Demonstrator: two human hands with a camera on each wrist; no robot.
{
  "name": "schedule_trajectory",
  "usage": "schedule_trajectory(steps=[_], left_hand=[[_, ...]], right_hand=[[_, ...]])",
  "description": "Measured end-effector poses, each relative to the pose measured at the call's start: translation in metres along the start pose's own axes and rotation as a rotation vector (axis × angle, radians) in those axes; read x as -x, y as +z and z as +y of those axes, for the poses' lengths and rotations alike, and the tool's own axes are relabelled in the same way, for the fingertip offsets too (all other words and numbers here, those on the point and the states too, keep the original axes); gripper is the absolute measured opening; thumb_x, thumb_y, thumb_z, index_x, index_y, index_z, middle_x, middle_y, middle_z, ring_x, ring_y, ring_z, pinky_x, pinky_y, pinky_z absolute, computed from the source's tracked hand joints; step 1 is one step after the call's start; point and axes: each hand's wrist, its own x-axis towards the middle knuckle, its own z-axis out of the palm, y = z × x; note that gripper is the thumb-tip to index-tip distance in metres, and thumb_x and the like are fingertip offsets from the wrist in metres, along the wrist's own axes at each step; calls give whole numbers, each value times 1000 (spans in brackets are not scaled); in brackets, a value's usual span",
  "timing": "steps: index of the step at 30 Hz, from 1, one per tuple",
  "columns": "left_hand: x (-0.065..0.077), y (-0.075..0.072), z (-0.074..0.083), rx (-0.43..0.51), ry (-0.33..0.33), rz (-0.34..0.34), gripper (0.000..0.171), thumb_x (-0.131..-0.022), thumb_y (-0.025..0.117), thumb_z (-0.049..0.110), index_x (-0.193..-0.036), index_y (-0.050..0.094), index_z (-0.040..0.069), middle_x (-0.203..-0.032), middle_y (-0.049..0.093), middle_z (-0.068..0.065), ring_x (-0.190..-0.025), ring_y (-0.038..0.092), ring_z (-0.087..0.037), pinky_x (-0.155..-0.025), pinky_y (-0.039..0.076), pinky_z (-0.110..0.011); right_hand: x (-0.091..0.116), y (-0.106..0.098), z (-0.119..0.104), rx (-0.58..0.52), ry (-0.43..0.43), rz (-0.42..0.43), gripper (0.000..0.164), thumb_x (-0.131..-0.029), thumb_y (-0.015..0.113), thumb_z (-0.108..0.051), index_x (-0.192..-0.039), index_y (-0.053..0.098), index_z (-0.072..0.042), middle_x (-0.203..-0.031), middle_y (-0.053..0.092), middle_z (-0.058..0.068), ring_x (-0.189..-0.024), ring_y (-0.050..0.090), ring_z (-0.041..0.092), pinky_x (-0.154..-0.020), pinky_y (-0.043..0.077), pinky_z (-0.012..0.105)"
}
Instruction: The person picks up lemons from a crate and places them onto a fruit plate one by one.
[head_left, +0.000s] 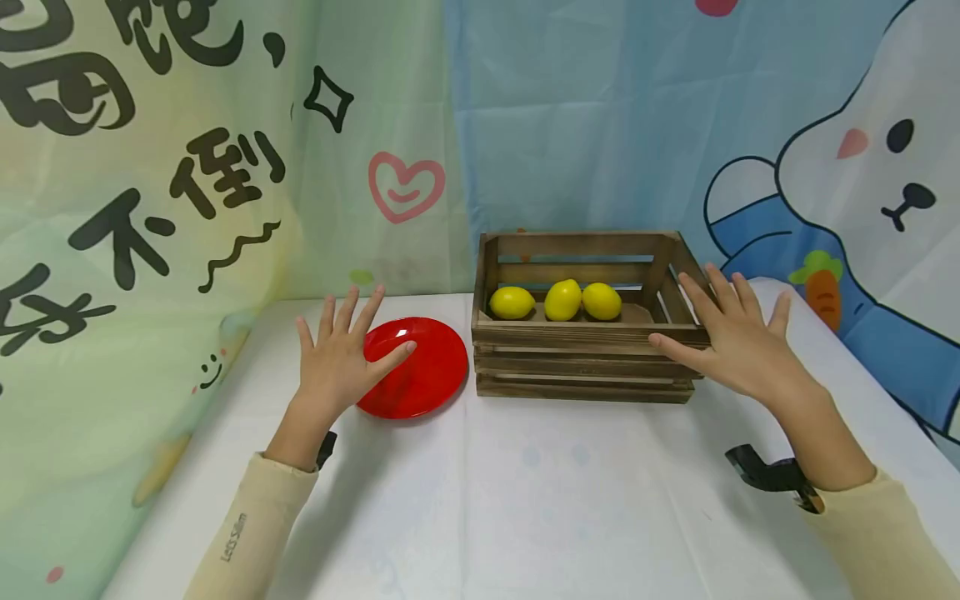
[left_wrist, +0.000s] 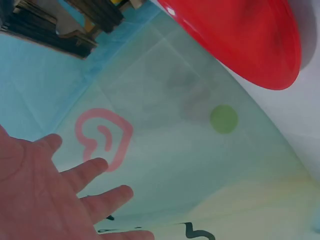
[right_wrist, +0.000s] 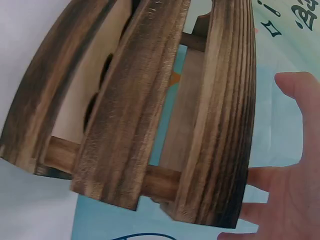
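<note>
With fingers spread, my left hand [head_left: 335,367] hovers beside a red plate [head_left: 427,367], its thumb overlapping the plate's left part in the head view. My right hand [head_left: 742,346], fingers also spread, is at the right front corner of a brown slatted wooden crate [head_left: 585,364]. Neither hand holds anything. Inside the crate lie three yellow lemons [head_left: 562,300] in a row. The right wrist view shows the crate's slats [right_wrist: 130,105] up close, partly covering the right fingers. In the left wrist view, the plate [left_wrist: 250,40] is cut off by the upper edge.
A white cloth [head_left: 525,500] covers the table. Behind the crate hangs a blue and green printed backdrop [head_left: 570,125] with a bear, a heart and dark lettering. Each wrist wears a black strap mount [head_left: 772,471].
</note>
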Motion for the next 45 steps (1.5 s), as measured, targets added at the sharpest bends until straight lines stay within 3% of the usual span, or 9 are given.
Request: schedule_trajectory(steps=[13, 18, 24, 26, 30, 33, 38, 42, 45], left_hand=[[1, 6, 1, 104, 51, 89, 84, -90, 55, 59, -157, 13, 32, -158, 24, -13, -143, 22, -39, -111, 12, -69], [1, 9, 1, 167, 80, 125, 81, -91, 56, 54, -157, 16, 30, -154, 30, -14, -140, 30, -37, -110, 21, -66], [2, 10, 1, 255, 106, 184, 79, -93, 56, 48, -157, 15, 26, -150, 38, -17, -134, 40, -37, -103, 35, -66], [1, 10, 2, 274, 109, 200, 79, -94, 55, 47, -158, 14, 27, -150, 39, -17, -133, 41, -36, -102, 36, -66], [1, 7, 5, 330, 121, 218, 79, -94, 55, 46, -158, 13, 27, -150, 39, -14, -133, 41, -34, -102, 36, -65], [1, 6, 8, 373, 124, 215, 79, -94, 55, 45, -158, 12, 27, -149, 41, -13, -132, 42, -33, -103, 35, -65], [0, 7, 10, 407, 130, 203, 79, -95, 55, 43, -158, 12, 25, -147, 42, -15, -132, 42, -33, -103, 35, -65], [0, 8, 10, 425, 145, 196, 77, -95, 54, 42, -158, 14, 23, -149, 39, -14, -133, 41, -32, -103, 35, -65], [-1, 8, 11, 439, 147, 191, 76, -95, 54, 43, -157, 15, 22, -150, 38, -13, -132, 42, -33, -102, 36, -65]], right_hand=[[9, 17, 19, -175, 5, 239, 110, -79, 76, -44, -156, 10, -4, -161, 9, 24, -144, 13, 49, -108, 13, 73], [16, 27, 25, -256, 33, 309, 109, -80, 78, -36, -157, 7, -6, -160, 10, 24, -144, 16, 47, -102, 22, 73], [25, 47, 32, -405, 97, 368, 111, -82, 79, -25, -155, -3, -6, -157, 7, 26, -130, 35, 53, -92, 39, 69], [27, 53, 34, -461, 128, 361, 112, -83, 78, -23, -155, -6, -6, -157, 5, 26, -126, 39, 55, -90, 41, 65], [30, 61, 40, -557, 163, 312, 105, -86, 75, -23, -155, -3, -1, -157, 4, 27, -120, 43, 57, -85, 53, 22], [30, 65, 45, -631, 150, 268, 90, -89, 71, -19, -153, 12, 2, -155, 9, 28, -119, 47, 47, -73, 39, -2], [31, 74, 48, -706, 159, 191, 73, -95, 64, -21, -151, 22, 2, -154, 15, 29, -119, 48, 35, -74, 40, -1], [33, 82, 51, -759, 161, 166, 73, -97, 60, -22, -153, 18, -2, -153, 21, 26, -105, 49, -5, -73, 43, 2], [33, 88, 55, -823, 131, 184, 66, -98, 59, -18, -154, 24, -6, -148, 31, 17, -98, 45, -19, -76, 45, 3]])
